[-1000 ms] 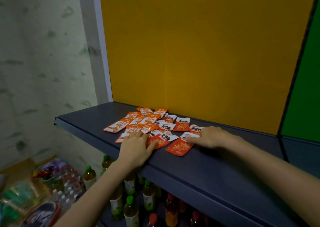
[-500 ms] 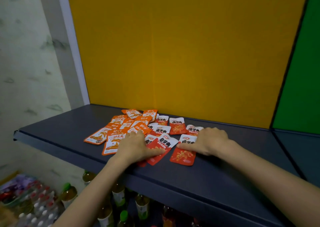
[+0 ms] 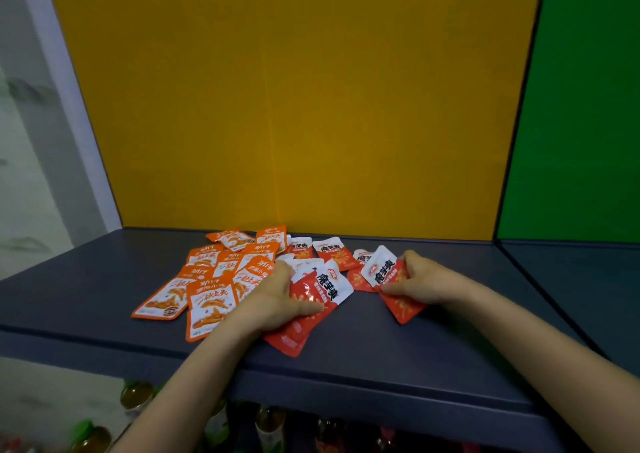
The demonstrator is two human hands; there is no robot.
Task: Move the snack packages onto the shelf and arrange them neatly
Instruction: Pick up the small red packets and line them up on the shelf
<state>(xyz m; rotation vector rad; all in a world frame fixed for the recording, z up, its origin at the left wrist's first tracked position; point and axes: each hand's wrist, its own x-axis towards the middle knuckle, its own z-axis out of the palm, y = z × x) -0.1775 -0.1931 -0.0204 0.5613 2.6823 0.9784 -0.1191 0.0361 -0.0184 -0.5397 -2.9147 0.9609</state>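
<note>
since half a second ago both hands have curled: our left hand (image 3: 273, 302) grips the left red packet (image 3: 327, 288), slanting away rightward, and our right hand (image 3: 424, 279) pinches the right red packet (image 3: 381, 267), slanting leftward. both are on the shelf (image 3: 398, 366), the orange packets (image 3: 207, 279) heaped just left of our left hand.

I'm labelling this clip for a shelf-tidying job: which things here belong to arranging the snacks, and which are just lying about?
Part of the job:
orange packets
red packets
shelf
left hand and right hand, each holding red packets

Just lying about:
bottles below the shelf
yellow panel
green panel
</note>
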